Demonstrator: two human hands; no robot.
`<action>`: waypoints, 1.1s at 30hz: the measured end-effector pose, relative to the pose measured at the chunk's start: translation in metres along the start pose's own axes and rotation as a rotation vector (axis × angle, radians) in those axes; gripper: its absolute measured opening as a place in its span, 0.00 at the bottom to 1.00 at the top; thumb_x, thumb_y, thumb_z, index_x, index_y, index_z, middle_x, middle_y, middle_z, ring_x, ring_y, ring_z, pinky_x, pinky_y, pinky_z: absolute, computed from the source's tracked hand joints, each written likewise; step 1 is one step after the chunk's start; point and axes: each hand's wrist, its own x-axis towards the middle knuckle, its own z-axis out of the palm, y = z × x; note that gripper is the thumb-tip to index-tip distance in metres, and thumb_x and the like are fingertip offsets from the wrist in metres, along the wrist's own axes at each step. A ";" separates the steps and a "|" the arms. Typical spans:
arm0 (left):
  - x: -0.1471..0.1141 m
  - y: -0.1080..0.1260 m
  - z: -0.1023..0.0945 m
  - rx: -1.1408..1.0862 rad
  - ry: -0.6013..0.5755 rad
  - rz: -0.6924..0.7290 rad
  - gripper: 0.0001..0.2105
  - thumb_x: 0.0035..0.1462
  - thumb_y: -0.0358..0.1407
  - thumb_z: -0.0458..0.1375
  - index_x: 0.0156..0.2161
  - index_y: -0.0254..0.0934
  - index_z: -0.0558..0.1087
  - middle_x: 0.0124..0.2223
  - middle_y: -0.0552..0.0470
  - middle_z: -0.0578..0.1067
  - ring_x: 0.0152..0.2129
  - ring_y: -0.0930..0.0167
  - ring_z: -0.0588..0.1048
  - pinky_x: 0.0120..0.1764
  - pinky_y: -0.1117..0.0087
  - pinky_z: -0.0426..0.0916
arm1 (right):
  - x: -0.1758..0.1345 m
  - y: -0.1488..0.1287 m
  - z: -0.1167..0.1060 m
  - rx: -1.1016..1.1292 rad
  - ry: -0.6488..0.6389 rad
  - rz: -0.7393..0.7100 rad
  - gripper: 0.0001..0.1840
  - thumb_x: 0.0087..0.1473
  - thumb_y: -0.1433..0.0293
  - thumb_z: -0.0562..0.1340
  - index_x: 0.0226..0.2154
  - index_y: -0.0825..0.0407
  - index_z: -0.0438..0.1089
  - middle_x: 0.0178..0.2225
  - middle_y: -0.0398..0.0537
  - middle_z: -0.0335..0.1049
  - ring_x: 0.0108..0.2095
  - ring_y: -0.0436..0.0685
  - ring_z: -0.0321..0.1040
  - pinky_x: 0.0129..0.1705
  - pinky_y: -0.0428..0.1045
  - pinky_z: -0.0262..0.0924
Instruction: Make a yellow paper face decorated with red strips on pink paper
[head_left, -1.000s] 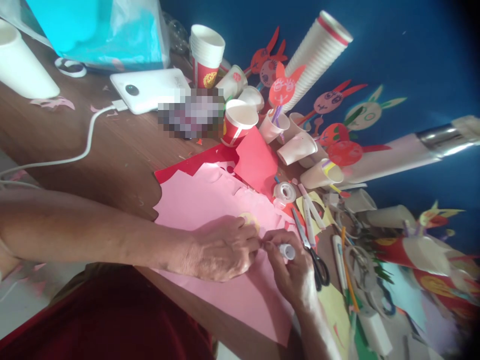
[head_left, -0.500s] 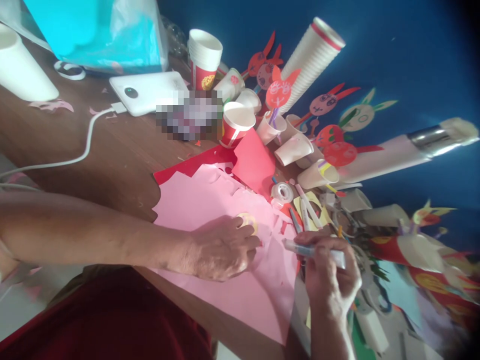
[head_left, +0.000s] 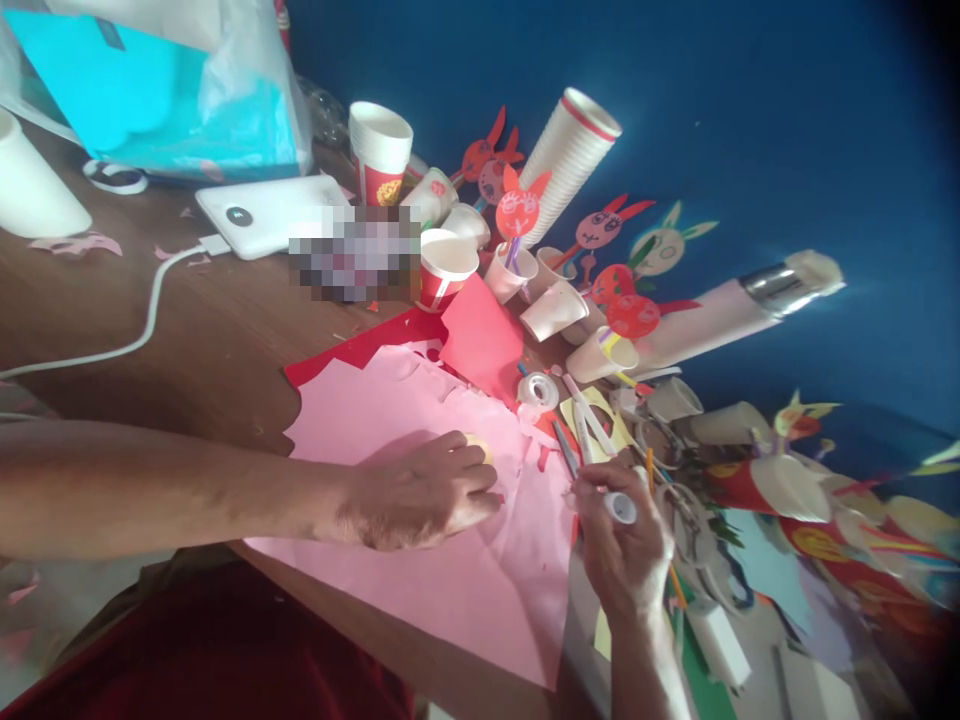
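My left hand (head_left: 427, 495) rests on a large sheet of pink paper (head_left: 420, 590), fingers curled and closed. Under its knuckles a yellow paper disc (head_left: 480, 447) peeks out, and a tiny red bit (head_left: 501, 498) shows at the fingertips. To the right, at the sheet's edge, my right hand (head_left: 626, 545) grips a slim pale tube (head_left: 621, 508). The tube's round white end faces me, and its far tip is mostly hidden by the fingers. Scissors (head_left: 566, 450) lie just beyond that hand.
Behind the paper stand paper cups (head_left: 448, 255) with red rabbit-face cutouts (head_left: 519, 210) on sticks, and a tall cup stack (head_left: 570, 150). A tape roll (head_left: 538, 392) and red paper (head_left: 481, 335) lie near. A power bank (head_left: 270, 215) with a cable is at left, cords (head_left: 694, 530) at right.
My view has shifted, so most of the scene sits further left. The tube in my right hand has turned from lying sideways to pointing its white end at me. My left hand keeps its place on the paper.
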 end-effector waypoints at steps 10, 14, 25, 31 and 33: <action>-0.001 0.003 0.001 0.060 -0.003 0.056 0.05 0.58 0.29 0.54 0.40 0.36 0.69 0.36 0.49 0.69 0.34 0.65 0.64 0.34 0.61 0.56 | -0.001 -0.002 -0.001 -0.091 -0.178 0.008 0.04 0.54 0.70 0.58 0.29 0.49 0.68 0.24 0.37 0.66 0.19 0.47 0.60 0.21 0.43 0.53; -0.001 0.005 0.005 0.102 0.024 0.097 0.05 0.59 0.29 0.53 0.31 0.36 0.67 0.33 0.49 0.67 0.31 0.66 0.63 0.32 0.61 0.55 | -0.001 -0.010 -0.013 0.001 -0.112 0.059 0.10 0.59 0.63 0.55 0.31 0.48 0.68 0.28 0.40 0.69 0.24 0.49 0.65 0.25 0.43 0.58; -0.002 0.006 0.014 0.150 0.007 0.129 0.02 0.55 0.28 0.56 0.34 0.35 0.67 0.33 0.49 0.66 0.31 0.65 0.63 0.36 0.58 0.57 | -0.013 -0.011 -0.002 0.081 -0.285 -0.015 0.17 0.62 0.55 0.50 0.33 0.48 0.64 0.30 0.41 0.64 0.25 0.50 0.63 0.27 0.46 0.56; -0.001 0.008 0.011 0.166 0.004 0.126 0.03 0.57 0.27 0.54 0.34 0.34 0.69 0.32 0.49 0.66 0.30 0.66 0.63 0.32 0.60 0.56 | -0.016 -0.007 0.009 0.048 -0.349 -0.135 0.08 0.62 0.64 0.54 0.33 0.49 0.63 0.29 0.41 0.63 0.26 0.50 0.63 0.28 0.45 0.56; -0.001 0.009 0.009 0.164 0.016 0.123 0.03 0.57 0.27 0.53 0.34 0.34 0.69 0.32 0.49 0.66 0.29 0.66 0.63 0.31 0.60 0.56 | -0.017 -0.007 0.010 0.041 -0.350 -0.168 0.07 0.61 0.66 0.54 0.34 0.49 0.62 0.30 0.42 0.63 0.28 0.50 0.64 0.30 0.45 0.57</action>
